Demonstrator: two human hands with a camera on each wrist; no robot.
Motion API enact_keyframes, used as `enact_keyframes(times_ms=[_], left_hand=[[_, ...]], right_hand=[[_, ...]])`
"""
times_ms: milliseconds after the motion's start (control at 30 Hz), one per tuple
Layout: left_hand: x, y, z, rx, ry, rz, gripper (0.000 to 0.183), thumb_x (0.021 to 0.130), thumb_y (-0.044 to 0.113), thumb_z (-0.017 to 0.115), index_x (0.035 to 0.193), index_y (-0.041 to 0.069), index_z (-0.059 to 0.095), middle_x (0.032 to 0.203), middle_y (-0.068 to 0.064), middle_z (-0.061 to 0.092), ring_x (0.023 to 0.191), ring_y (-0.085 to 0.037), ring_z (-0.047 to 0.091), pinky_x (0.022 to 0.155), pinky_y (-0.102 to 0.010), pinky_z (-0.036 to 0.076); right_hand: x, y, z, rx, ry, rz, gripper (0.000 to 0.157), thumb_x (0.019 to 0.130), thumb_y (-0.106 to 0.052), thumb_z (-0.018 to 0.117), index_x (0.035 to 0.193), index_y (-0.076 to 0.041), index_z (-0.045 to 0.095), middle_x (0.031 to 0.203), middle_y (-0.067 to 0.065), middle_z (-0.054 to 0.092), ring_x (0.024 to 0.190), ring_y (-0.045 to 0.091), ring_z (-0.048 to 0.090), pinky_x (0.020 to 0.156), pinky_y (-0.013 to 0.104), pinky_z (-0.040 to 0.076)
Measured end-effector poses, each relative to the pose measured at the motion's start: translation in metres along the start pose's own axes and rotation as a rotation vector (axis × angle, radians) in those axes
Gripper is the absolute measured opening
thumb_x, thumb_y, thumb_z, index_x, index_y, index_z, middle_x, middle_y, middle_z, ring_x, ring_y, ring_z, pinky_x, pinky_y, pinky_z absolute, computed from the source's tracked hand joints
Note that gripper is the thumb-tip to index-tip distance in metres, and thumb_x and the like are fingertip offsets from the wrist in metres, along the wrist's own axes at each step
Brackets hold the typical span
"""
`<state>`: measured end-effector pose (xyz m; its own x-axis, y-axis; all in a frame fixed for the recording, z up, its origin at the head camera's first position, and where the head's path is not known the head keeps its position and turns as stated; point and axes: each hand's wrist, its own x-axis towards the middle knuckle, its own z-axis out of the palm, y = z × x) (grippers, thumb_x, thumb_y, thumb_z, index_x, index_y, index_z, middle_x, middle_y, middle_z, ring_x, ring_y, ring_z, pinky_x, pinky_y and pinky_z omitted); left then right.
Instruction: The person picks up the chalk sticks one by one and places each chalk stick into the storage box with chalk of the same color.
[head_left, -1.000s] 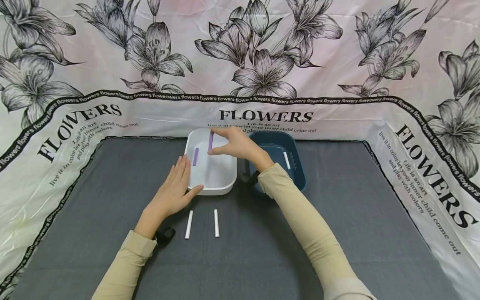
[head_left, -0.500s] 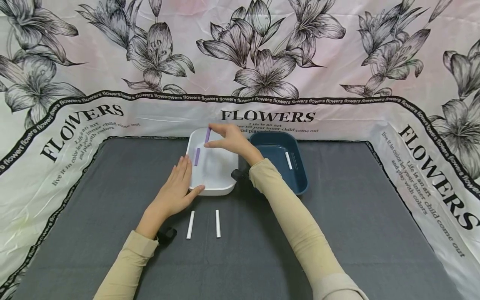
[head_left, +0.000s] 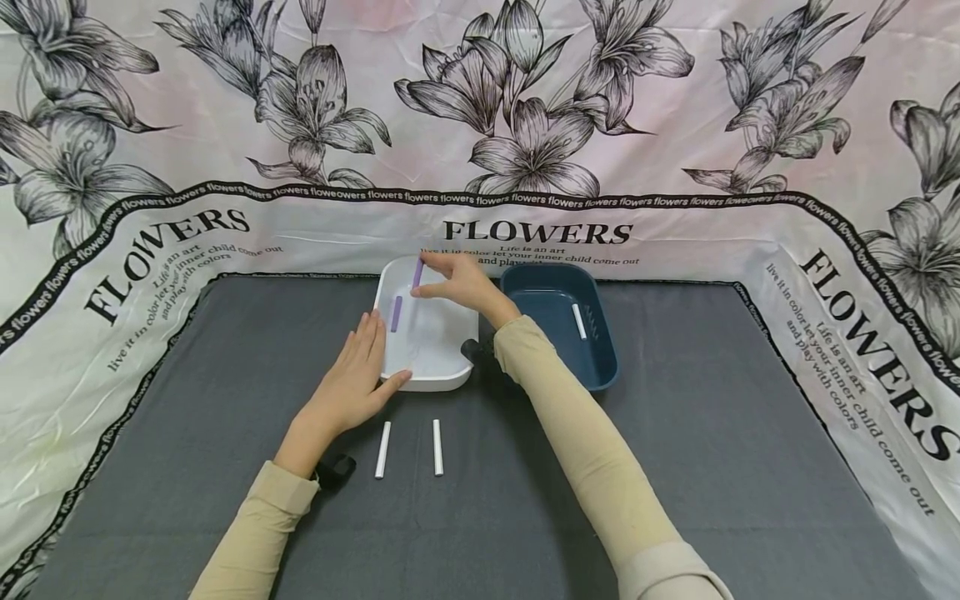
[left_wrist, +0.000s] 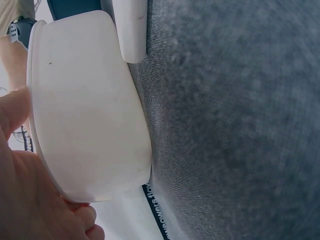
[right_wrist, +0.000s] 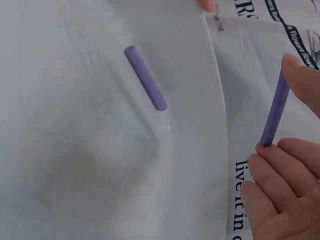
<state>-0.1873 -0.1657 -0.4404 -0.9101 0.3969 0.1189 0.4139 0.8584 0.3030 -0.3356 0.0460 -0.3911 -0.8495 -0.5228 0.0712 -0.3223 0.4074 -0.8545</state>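
Observation:
My right hand (head_left: pixel 468 287) pinches a purple stick of chalk (right_wrist: pixel 276 110) by its two ends, thumb at one end and fingertips at the other. It is over the far left part of a white tray (head_left: pixel 435 354). A second purple chalk (head_left: pixel 396 314) lies inside that tray along its left side. At the tray's near left corner rests my left hand (head_left: pixel 348 387), fingers straight along the left rim and thumb on the front rim. The left wrist view shows the tray's outer wall (left_wrist: pixel 90 100) with this hand against its rim.
Close to the right stands a dark blue tray (head_left: pixel 607 367) with a short white chalk (head_left: pixel 579 321) in it. Two white chalks (head_left: pixel 383 450) lie apart on the grey cloth (head_left: pixel 712 433) in front of the white tray. Behind hangs a flower-printed cloth (head_left: pixel 322 229).
My right hand has shifted slightly left over the white tray, the purple chalk still pinched. My left hand has stayed at the tray's rim.

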Motion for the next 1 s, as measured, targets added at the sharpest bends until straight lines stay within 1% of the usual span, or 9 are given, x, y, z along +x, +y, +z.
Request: enact_keyframes(times_ms=[133,400,567,733,900,1000], left_hand=[[0.000,0.000,0.000,0.000,0.007,0.000,0.091,0.094,0.061,0.034,0.148,-0.004,0.000,0.156,-0.018,-0.008,0.143,-0.028,-0.010,0.115,-0.047,0.006],[0.001,-0.002,0.001,0.006,0.009,0.006,0.090,0.094,0.060,0.034,0.148,-0.004,0.000,0.156,-0.019,-0.007,0.143,-0.029,-0.009,0.115,-0.047,0.005],[0.001,-0.002,0.002,0.011,0.010,0.005,0.091,0.094,0.061,0.034,0.148,-0.004,0.000,0.155,-0.019,-0.006,0.143,-0.028,-0.009,0.115,-0.048,0.006],[0.001,-0.002,0.002,0.010,0.008,0.001,0.091,0.094,0.061,0.033,0.148,-0.004,-0.001,0.156,-0.018,-0.007,0.143,-0.027,-0.010,0.115,-0.046,0.005],[0.001,-0.002,0.002,0.014,0.016,0.003,0.091,0.094,0.062,0.032,0.148,-0.004,0.000,0.156,-0.018,-0.007,0.143,-0.027,-0.010,0.115,-0.046,0.006],[0.001,-0.002,0.003,0.016,0.024,0.008,0.091,0.094,0.061,0.032,0.148,-0.004,0.001,0.156,-0.018,-0.006,0.143,-0.028,-0.008,0.115,-0.046,0.006]], right_hand=[[0.002,0.002,0.001,-0.003,-0.010,-0.010,0.079,0.077,-0.033,0.078,0.142,-0.007,0.042,0.145,0.002,0.042,0.132,0.016,0.040,0.107,0.030,0.034],[0.005,0.012,0.005,-0.017,-0.006,-0.012,0.078,0.076,-0.030,0.079,0.141,-0.006,0.043,0.144,0.005,0.043,0.131,0.017,0.041,0.106,0.027,0.034],[0.005,0.017,0.008,-0.063,-0.016,0.017,0.080,0.076,-0.034,0.079,0.141,-0.006,0.042,0.144,0.005,0.043,0.131,0.017,0.041,0.106,0.027,0.034],[0.007,0.020,0.011,-0.100,-0.020,0.025,0.079,0.075,-0.034,0.079,0.140,-0.005,0.043,0.142,0.006,0.045,0.131,0.019,0.042,0.106,0.029,0.034],[0.008,0.022,0.016,-0.177,-0.022,0.020,0.079,0.074,-0.035,0.079,0.139,-0.004,0.045,0.140,0.008,0.047,0.129,0.019,0.044,0.106,0.030,0.035],[0.008,0.023,0.018,-0.218,-0.013,0.033,0.079,0.073,-0.035,0.080,0.139,-0.006,0.046,0.139,0.008,0.048,0.129,0.019,0.045,0.106,0.030,0.035]])
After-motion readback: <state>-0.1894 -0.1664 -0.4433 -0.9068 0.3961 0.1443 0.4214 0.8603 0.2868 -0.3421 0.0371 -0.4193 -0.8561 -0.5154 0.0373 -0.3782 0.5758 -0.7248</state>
